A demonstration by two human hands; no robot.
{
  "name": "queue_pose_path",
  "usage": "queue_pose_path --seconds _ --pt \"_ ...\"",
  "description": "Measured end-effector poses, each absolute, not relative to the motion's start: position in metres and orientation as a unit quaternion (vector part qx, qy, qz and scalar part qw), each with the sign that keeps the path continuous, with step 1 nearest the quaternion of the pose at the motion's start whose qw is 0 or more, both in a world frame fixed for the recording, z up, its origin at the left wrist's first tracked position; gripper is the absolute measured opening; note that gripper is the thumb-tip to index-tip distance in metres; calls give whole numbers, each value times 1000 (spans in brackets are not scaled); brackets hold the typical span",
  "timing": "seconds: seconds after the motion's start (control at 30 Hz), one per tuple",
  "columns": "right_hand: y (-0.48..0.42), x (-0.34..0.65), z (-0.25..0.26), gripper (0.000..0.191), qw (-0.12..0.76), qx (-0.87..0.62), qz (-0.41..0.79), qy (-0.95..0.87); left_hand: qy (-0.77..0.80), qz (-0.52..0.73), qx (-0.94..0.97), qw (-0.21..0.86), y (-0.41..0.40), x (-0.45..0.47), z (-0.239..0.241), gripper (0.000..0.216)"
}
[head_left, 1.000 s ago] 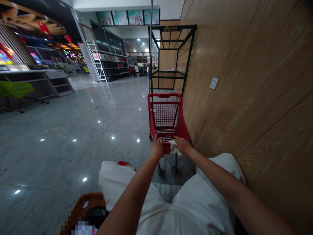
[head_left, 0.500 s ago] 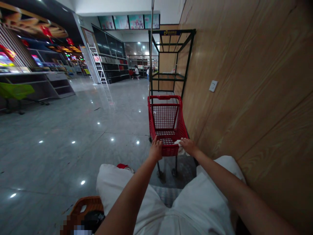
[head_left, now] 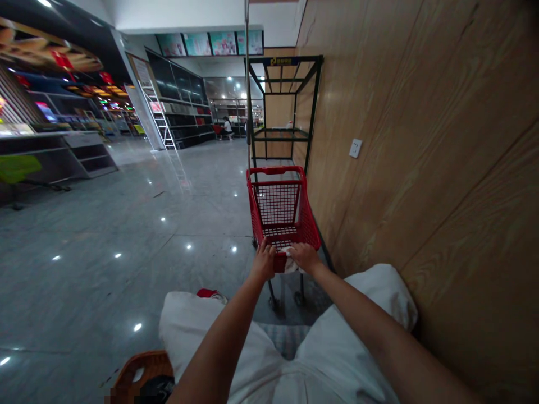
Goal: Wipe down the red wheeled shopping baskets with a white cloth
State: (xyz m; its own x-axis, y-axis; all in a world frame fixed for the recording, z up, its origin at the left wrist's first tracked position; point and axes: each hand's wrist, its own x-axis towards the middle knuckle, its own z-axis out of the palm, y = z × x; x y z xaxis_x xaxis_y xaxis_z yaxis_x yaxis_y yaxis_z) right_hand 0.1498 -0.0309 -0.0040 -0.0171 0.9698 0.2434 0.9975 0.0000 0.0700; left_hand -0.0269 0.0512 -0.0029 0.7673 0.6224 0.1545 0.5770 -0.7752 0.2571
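Observation:
A small red wire shopping cart (head_left: 281,207) stands in front of me beside a wooden wall. My left hand (head_left: 264,259) is closed on the near rim of the cart at its left. My right hand (head_left: 304,257) presses a white cloth (head_left: 289,262) against the same rim, just right of the left hand. Both arms reach forward over my knees in light trousers.
A wood-panelled wall (head_left: 421,140) with a white socket (head_left: 355,148) runs along the right. A black metal rack (head_left: 286,112) stands behind the cart. An orange basket (head_left: 141,376) lies at my lower left. Polished grey floor (head_left: 126,241) spreads left toward shelves and a ladder (head_left: 159,115).
My right hand with the cloth has slid left along the cart's rim, closer to my left hand. The view has shifted slightly.

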Motion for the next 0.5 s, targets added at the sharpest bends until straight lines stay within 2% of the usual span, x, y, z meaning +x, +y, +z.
queue_pose_path --seconds 0.23,0.4,0.5 --pt "-58 217 0 25 3 -687 -85 -722 299 125 944 67 43 -19 -6 55" --pt "-49 175 -2 28 6 -718 -108 -687 332 148 930 48 56 -31 -5 52" --pt "-37 136 -3 31 16 -721 -109 -684 360 117 925 14 82 -54 1 62"
